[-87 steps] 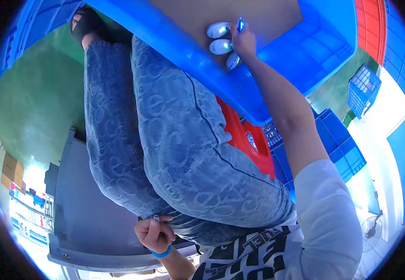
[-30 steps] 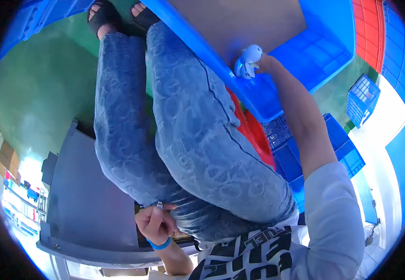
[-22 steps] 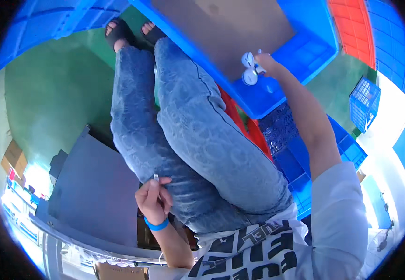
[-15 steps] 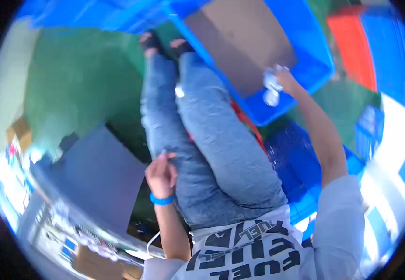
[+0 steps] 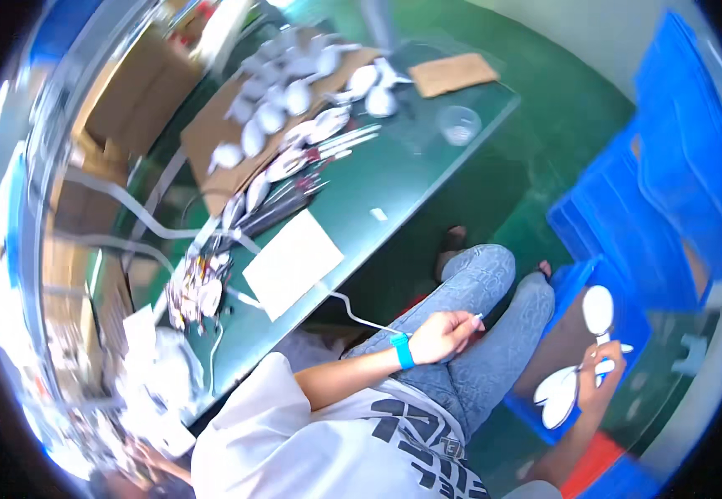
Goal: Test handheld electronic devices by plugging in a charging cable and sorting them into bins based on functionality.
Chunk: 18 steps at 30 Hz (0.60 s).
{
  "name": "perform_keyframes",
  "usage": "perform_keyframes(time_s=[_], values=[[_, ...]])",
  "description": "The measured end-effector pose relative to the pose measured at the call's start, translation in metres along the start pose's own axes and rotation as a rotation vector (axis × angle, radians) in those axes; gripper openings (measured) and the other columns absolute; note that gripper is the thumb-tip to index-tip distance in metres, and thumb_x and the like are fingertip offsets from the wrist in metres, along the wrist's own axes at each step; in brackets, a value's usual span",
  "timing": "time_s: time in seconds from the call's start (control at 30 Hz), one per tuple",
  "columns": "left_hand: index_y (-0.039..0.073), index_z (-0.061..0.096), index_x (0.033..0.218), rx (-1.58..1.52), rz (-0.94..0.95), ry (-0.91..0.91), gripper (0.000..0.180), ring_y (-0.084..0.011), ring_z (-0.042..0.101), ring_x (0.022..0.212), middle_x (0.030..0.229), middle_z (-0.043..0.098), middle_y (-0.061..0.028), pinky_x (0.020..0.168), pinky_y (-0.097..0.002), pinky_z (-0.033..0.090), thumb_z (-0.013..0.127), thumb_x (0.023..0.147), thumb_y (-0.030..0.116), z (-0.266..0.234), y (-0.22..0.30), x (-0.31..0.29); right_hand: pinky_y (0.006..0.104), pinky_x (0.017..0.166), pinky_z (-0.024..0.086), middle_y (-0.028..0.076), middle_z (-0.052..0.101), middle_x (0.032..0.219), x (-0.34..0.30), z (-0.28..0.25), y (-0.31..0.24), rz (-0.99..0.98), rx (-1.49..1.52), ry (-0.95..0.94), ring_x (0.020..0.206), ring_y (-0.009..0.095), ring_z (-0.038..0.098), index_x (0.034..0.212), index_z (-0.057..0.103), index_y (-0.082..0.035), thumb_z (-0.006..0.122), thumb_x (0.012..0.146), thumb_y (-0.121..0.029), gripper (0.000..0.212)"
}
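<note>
My right hand is closed around several white oval-headed pieces with short stems. One white oval head points away from me and two others fan out to the left of the hand. They are held over the blue bin at the right of my legs. My left hand is above my lap, with fingers pinched together. Something small and pale shows at its fingertips, too small to name. A blue wristband with a white cord is on that wrist.
On the green table at the left, similar white pieces cover a cardboard sheet. A white paper sheet, a clear cup and a pile of small parts are there too. Stacked blue bins stand at right.
My view has swung from the bin toward the table. The right hand still holds the white pieces, now seen more clearly. My left hand has risen from beside my thigh to above my lap.
</note>
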<state>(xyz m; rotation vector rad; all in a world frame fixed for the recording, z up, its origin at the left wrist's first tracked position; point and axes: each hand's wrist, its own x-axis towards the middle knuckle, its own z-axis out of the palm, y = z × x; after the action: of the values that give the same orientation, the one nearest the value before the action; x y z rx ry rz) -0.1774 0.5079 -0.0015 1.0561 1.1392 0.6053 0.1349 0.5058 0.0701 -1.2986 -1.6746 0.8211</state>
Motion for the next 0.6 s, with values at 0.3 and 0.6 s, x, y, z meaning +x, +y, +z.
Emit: perform_keyframes(time_s=[0.3,0.6], values=[[0.005,0.060,0.085,0.300,0.321,0.476,0.024,-0.0407,0.059,0.059,0.064,0.059,-0.0206,0.054,-0.0499,0.046,0.052,0.096,0.025,-0.048,-0.002,-0.121,0.0317,0.048,0.045,0.006,0.056,0.061,0.142,0.232,-0.178,-0.716,-0.025,-0.655,0.056,0.024,0.059,0.074,0.058,-0.011,0.067,0.058,-0.007,0.018],[-0.001,0.066,0.099,-0.557,0.211,1.119,0.032,-0.0043,0.046,0.047,0.055,0.055,-0.0001,0.045,-0.0203,0.035,0.045,0.102,0.023,-0.108,-0.016,-0.270,0.0335,0.043,0.038,0.005,0.044,0.060,0.158,0.276,-0.267,-1.172,-0.372,-0.935,0.046,0.024,0.048,0.066,0.056,-0.014,0.066,0.047,-0.013,0.021]])
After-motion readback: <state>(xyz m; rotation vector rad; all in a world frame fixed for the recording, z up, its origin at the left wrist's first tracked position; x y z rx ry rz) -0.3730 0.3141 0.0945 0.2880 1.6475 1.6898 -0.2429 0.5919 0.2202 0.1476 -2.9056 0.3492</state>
